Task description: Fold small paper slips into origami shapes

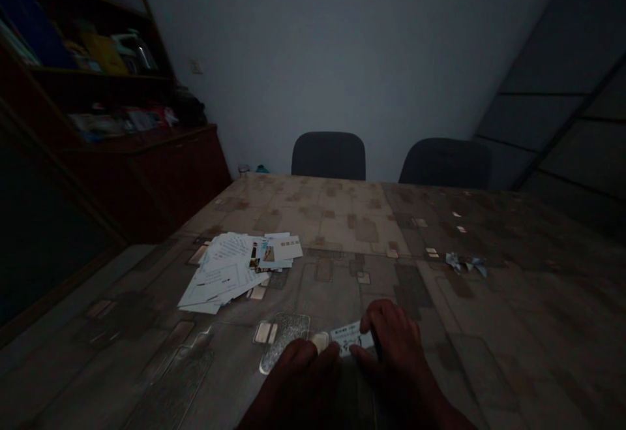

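A small white paper slip [346,335] with dark print or writing lies between my hands at the near side of the table. My right hand [395,342] is closed on its right end, with the thumb below and the fingers above. At its lower left corner, my left hand [306,368] touches the slip with bent fingers; dim light hides how firmly it grips. To the far left of my hands lies a spread pile of papers and cards [227,270], some printed with text and some with pictures.
A patterned cloth covers the table [313,205]. A crumpled piece of paper [465,264] lies on the right. Two dark chairs [328,154] stand behind the table, against a pale wall. A dark wooden cabinet [171,162] with loaded shelves is at the left.
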Available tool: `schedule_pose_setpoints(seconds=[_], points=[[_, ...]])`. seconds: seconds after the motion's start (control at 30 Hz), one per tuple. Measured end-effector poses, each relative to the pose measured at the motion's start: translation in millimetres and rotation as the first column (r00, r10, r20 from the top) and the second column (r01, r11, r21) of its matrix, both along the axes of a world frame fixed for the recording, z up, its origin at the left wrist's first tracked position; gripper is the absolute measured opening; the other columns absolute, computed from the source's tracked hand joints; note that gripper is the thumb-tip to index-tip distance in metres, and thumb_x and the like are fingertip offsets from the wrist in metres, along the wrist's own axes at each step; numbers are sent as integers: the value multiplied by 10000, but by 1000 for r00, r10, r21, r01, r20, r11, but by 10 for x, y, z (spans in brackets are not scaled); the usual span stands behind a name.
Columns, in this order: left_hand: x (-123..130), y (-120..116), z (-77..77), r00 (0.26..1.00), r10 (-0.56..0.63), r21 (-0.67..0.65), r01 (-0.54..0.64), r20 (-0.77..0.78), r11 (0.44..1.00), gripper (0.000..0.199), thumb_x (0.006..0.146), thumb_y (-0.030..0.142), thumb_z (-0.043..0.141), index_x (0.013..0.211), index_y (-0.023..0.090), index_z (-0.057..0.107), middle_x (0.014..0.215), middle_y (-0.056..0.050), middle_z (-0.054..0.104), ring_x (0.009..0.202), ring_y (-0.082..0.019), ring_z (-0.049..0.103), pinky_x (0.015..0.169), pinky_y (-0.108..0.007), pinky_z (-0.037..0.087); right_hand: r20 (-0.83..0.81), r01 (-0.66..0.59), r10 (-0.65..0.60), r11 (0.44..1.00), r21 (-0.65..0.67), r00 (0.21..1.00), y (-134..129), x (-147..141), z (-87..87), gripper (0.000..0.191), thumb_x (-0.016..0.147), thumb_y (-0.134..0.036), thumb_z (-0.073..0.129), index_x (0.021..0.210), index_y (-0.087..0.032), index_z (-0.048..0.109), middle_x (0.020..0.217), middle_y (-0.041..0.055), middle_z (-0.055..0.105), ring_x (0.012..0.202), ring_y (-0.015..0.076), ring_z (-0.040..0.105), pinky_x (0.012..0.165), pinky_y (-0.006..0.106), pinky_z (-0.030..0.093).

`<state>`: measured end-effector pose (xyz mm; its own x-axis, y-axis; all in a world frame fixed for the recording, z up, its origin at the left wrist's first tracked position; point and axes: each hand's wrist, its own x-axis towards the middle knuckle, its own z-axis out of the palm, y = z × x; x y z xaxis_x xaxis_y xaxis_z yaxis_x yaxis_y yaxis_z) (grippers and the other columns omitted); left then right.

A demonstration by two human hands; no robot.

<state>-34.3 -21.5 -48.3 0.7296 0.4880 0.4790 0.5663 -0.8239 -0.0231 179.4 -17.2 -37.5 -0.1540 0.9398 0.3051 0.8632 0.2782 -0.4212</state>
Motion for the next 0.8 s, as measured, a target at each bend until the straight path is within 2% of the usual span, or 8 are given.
schedule_pose_setpoints(seconds=[0.13, 0.33, 0.4, 0.5, 0.63, 0.73, 0.8], points=[[-9, 1, 74, 999, -11, -40, 10, -39, 999, 405, 821, 461, 665, 1073, 152, 595, 1126, -57, 634, 809, -204, 485, 728, -351, 416, -22, 102, -103, 994, -38, 994, -17, 89, 53, 237, 691, -141, 666, 871, -239, 547, 1010, 47, 599, 944, 279, 542, 797, 398, 374], [-34, 7, 16, 997, -12, -117, 3, -71, 993, 359, 849, 385, 650, 1139, 188, 574, 1162, -72, 612, 812, -206, 502, 738, -350, 418, -75, 83, -96, 984, -159, 993, 4, 347, 15, 180, 739, -206, 628, 909, -246, 583, 1114, 62, 588, 1060, 304, 529, 842, 432, 397], [-39, 9, -17, 998, -14, -129, 5, -67, 992, 347, 862, 334, 631, 1170, 195, 553, 1173, -80, 603, 827, -211, 504, 758, -355, 416, -73, 90, -102, 984, -154, 992, 19, 337, 15, 159, 752, -236, 623, 908, -245, 591, 1104, 64, 596, 1050, 308, 535, 837, 435, 401], [-25, 32, -32, 995, -13, -164, -4, -99, 986, 336, 849, 280, 640, 1158, 188, 544, 1132, -72, 609, 824, -209, 501, 752, -348, 408, -69, 78, -88, 989, -126, 994, 32, 178, 47, 153, 754, -281, 639, 894, -238, 597, 1036, 58, 616, 973, 295, 562, 807, 420, 407], [30, 95, 30, 982, -22, -249, -26, -186, 968, 356, 819, 349, 679, 1117, 210, 543, 1001, -29, 622, 800, -210, 501, 727, -347, 395, -52, 80, -81, 996, -26, 995, 18, -51, 75, 253, 657, -171, 683, 884, -231, 587, 1029, 57, 621, 981, 289, 553, 830, 412, 386], [59, 127, 97, 973, -34, -288, -35, -230, 957, 440, 772, 420, 717, 1116, 212, 539, 1004, -24, 618, 809, -216, 512, 721, -348, 391, -46, 101, -101, 995, -5, 994, 6, -20, 44, 257, 660, -134, 660, 883, -237, 584, 1079, 64, 621, 1016, 291, 550, 855, 422, 384], [50, 130, 120, 972, -34, -285, -35, -234, 958, 424, 748, 412, 735, 1068, 207, 549, 994, -21, 620, 806, -214, 514, 717, -345, 390, -39, 119, -119, 993, -14, 992, 7, 87, 5, 238, 680, -148, 653, 889, -241, 588, 1111, 72, 619, 1034, 302, 552, 857, 437, 391]])
